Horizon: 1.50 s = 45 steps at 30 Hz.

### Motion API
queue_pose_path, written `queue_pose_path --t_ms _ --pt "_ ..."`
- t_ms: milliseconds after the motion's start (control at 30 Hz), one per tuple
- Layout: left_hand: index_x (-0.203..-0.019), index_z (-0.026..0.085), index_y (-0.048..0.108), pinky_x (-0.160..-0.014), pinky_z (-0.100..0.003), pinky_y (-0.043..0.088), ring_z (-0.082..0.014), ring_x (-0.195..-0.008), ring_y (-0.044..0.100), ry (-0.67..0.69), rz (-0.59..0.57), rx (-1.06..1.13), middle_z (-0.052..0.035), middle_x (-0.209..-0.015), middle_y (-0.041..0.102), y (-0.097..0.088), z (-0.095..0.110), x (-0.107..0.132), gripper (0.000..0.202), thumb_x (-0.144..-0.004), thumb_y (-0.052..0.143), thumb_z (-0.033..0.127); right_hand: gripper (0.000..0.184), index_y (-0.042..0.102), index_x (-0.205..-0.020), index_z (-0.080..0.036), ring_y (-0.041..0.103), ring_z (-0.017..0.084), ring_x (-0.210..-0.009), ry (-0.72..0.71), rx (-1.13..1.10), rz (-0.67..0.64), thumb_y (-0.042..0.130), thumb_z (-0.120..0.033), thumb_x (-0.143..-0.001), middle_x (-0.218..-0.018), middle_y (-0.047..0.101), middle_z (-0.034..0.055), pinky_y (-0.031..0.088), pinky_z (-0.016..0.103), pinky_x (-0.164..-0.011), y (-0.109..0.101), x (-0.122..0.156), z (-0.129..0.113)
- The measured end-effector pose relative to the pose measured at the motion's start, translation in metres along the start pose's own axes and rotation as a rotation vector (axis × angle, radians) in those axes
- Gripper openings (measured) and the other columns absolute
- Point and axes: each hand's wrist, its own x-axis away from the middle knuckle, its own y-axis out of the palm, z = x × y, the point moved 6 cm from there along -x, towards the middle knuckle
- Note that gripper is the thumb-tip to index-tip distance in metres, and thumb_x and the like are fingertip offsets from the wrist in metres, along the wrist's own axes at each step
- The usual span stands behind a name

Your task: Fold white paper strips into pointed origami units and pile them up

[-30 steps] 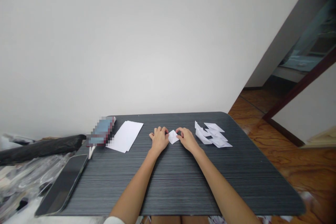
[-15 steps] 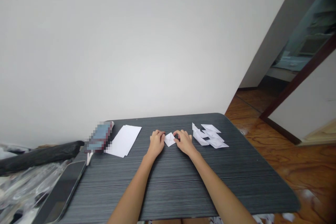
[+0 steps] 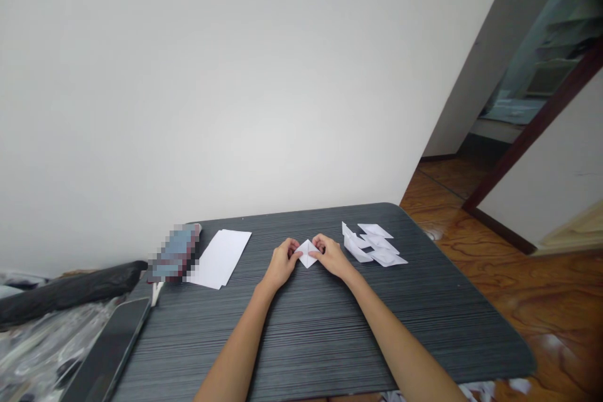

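A small white folded paper (image 3: 308, 254), diamond-shaped with a crease down its middle, is held between my two hands above the dark table. My left hand (image 3: 283, 259) pinches its left corner between thumb and fingers. On the opposite corner, my right hand (image 3: 331, 255) grips it the same way, thumb on the near face. To the right lie several folded white paper pieces (image 3: 377, 244), some overlapping. Flat white paper sheets (image 3: 221, 259) rest in a stack left of my hands.
The table (image 3: 325, 339) has dark streaked grain and rounded corners, and its far edge meets a pale wall (image 3: 282, 88). A blurred-out object (image 3: 174, 252) and a phone (image 3: 108, 352) lie at the left. Plastic-wrapped items (image 3: 42, 352) are beyond that edge.
Both thumbs have come onto the near side of the folded paper, and the paper now looks raised and more tilted toward me. The view has shifted slightly.
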Motion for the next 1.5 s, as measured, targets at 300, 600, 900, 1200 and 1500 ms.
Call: queue_pose_path --t_ms 300,600,900,1200,1500 --pt "-0.095 0.021 0.058 -0.077 -0.034 0.032 -0.0172 -0.088 0.043 0.291 0.075 -0.36 -0.0071 -0.093 0.051 -0.015 0.039 0.009 0.024 -0.083 0.037 0.019 0.016 0.048 -0.07 -0.018 0.043 0.016 -0.081 -0.393 0.193 0.04 0.04 -0.005 -0.074 -0.08 0.053 0.0028 0.031 0.028 -0.073 -0.021 0.019 -0.048" --pt "-0.085 0.016 0.06 -0.073 -0.027 0.038 -0.0144 -0.079 0.046 0.324 -0.171 -0.236 -0.0055 -0.082 0.051 0.0 0.029 0.013 0.024 -0.083 0.037 0.022 0.015 0.058 -0.08 -0.017 0.049 0.014 -0.078 -0.371 0.09 -0.149 0.046 -0.009 -0.075 -0.079 0.057 0.0029 0.037 0.025 -0.07 -0.006 0.02 -0.03" --pt "-0.079 0.015 0.057 -0.058 -0.023 0.038 -0.0109 -0.058 0.048 -0.044 -0.021 0.011 -0.0001 -0.064 0.056 0.001 -0.004 0.003 0.012 -0.076 0.048 0.022 0.019 0.063 -0.083 -0.016 0.052 0.013 -0.064 -0.134 0.011 -0.089 0.045 -0.021 -0.077 -0.071 0.06 0.0029 0.038 0.023 -0.061 -0.002 0.006 -0.009" --pt "-0.083 0.018 0.057 -0.073 -0.03 0.038 -0.0155 -0.078 0.044 0.083 0.062 -0.216 -0.0034 -0.079 0.046 0.001 0.005 0.004 0.015 -0.077 0.043 0.016 0.028 0.052 -0.106 -0.026 0.043 0.019 -0.084 -0.087 0.46 0.025 0.045 -0.028 -0.079 -0.088 0.048 0.0059 0.031 0.031 -0.071 0.005 0.013 -0.011" --pt "-0.076 0.015 0.05 -0.077 -0.031 0.04 -0.0163 -0.082 0.044 0.244 -0.024 -0.242 -0.0065 -0.086 0.046 0.007 0.025 0.012 0.012 -0.079 0.038 0.013 0.04 0.045 -0.113 -0.034 0.038 0.02 -0.086 -0.054 0.619 0.035 0.042 -0.015 -0.078 -0.095 0.046 0.0061 0.025 0.034 -0.073 0.005 0.024 -0.013"
